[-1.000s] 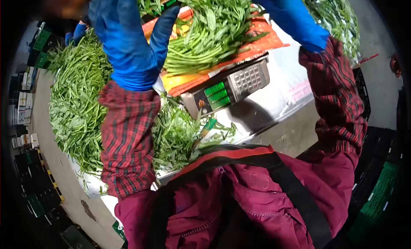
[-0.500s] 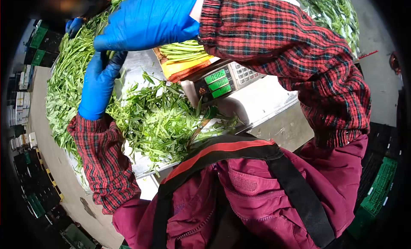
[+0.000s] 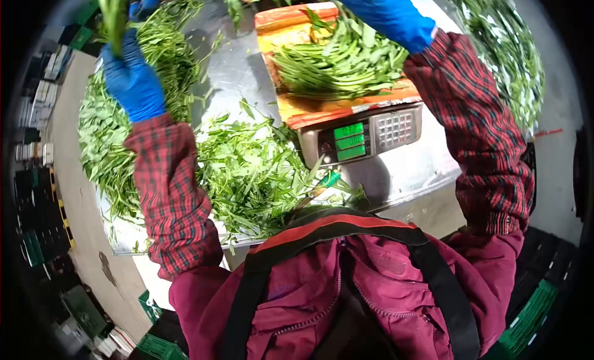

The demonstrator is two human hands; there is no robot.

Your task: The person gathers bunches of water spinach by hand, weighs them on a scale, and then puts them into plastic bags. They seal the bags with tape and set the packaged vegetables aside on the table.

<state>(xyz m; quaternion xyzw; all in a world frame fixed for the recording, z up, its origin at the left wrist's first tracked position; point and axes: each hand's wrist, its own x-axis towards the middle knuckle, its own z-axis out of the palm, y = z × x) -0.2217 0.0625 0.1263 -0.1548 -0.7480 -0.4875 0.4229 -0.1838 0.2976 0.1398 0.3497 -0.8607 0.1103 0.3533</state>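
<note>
My left hand (image 3: 131, 75), in a blue glove, is closed around a bunch of green-stemmed leafy vegetables (image 3: 113, 17) at the upper left. The bunch stands up above the hand and runs out of the top edge. My right hand (image 3: 393, 17), also gloved in blue, is at the top, beside the far end of a pile of water spinach-like greens (image 3: 340, 63). Its fingers are cut off or hidden, so their grip cannot be seen. Those greens lie on an orange and yellow sheet (image 3: 337, 112) over a digital scale (image 3: 365, 140) with lit green displays.
Loose leaves (image 3: 247, 174) cover the near part of the metal table (image 3: 232, 69). A heap of greens (image 3: 164, 69) lies left, another (image 3: 501, 63) right. A green-handled tool (image 3: 330, 179) rests before the scale. Another person's gloved hand (image 3: 148, 2) is at upper left.
My hands were together at the upper left and are now apart. The right one has moved right, beside the scale's greens; the left one holds up a bunch. The scale's reading differs.
</note>
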